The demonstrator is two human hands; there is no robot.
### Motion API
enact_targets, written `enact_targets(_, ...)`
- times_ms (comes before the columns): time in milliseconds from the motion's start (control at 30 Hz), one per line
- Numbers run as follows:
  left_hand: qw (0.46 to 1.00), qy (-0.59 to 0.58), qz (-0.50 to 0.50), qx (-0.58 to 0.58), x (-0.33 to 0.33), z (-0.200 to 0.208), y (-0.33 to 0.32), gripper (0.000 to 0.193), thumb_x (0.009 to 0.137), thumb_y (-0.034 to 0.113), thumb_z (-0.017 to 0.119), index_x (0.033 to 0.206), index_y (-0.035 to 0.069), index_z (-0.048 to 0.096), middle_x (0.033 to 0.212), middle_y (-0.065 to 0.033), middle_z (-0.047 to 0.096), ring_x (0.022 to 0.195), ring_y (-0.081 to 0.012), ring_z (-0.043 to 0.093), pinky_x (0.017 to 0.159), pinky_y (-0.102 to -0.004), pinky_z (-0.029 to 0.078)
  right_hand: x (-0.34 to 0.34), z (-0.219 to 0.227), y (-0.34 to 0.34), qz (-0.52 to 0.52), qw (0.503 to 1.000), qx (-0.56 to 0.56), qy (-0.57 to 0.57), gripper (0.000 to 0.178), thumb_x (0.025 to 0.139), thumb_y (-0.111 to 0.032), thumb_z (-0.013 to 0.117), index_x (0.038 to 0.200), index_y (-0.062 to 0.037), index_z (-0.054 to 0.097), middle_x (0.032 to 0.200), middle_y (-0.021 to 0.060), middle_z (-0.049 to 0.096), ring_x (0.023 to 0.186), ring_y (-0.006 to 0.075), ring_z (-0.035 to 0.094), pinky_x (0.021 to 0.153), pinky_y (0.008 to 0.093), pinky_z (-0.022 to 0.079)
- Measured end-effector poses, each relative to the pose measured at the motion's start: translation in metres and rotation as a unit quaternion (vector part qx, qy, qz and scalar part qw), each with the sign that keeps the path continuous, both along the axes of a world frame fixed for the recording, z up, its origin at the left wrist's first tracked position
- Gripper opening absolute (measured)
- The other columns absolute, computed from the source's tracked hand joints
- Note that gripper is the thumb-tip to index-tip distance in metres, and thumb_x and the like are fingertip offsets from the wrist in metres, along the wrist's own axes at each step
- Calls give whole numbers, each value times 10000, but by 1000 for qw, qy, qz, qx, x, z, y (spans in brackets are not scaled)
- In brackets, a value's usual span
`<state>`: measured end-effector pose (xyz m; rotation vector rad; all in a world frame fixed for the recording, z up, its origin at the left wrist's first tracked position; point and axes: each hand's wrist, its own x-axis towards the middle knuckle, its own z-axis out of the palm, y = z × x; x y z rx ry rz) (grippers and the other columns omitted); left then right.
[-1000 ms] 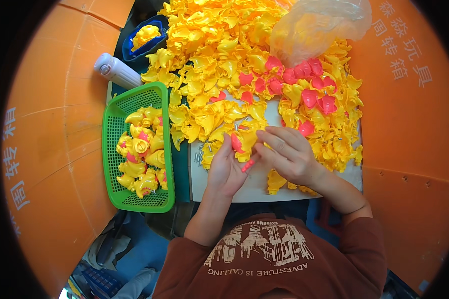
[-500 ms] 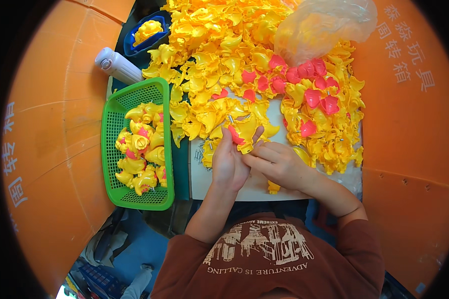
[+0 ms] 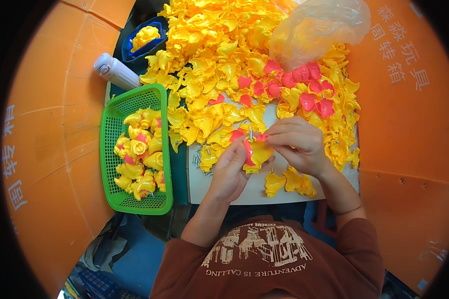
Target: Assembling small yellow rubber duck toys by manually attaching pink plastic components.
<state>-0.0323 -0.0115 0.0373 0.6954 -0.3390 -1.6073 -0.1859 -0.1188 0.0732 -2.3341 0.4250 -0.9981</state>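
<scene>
My left hand (image 3: 230, 172) is closed around a yellow plastic toy shell (image 3: 261, 152), curved and hollow, with a pink part (image 3: 248, 154) along its left side. My right hand (image 3: 300, 144) is at the shell's upper right, thumb and fingertips pinching a small pink piece (image 3: 262, 137) against or just above its top edge; contact is hard to tell. A short metal pin (image 3: 251, 134) stands up beside that piece. Below my right hand, several loose yellow shells (image 3: 275, 184) lie on the white tabletop (image 3: 234, 193).
A large heap of yellow shells (image 3: 224, 55) covers the back, with pink pieces (image 3: 308, 101) on its right. Left stands a green basket (image 3: 168, 192) of joined yellow-and-pink toys. Metal pins (image 3: 202, 160), a bottle (image 3: 115, 71), a blue bin (image 3: 129, 54), a plastic bag (image 3: 322, 30) and orange panels (image 3: 399, 149) surround the workspace.
My right hand has moved up and right from the shell's lower edge and now pinches the small pink piece. Loose yellow shells beneath it have come into view.
</scene>
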Motion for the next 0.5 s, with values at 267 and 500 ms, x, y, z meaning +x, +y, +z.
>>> enact_targets(267,999,18,-48,-9,6,2,3,437,968,306,359,1270,-10,360,1159,-147,531,974,-264,597,820,-385,514,-1,-5,0,45,999,-22,2,158,679,-3,695,830,-30,658,838,82,648,809,247,607,712,333,482)
enact_targets(500,999,1,-44,-18,4,1,2,428,965,285,381,1281,-2,353,1160,-146,530,964,-262,602,768,-343,530,-1,-5,2,25,996,81,-34,148,696,21,688,835,-17,656,824,99,642,797,258,608,718,331,481)
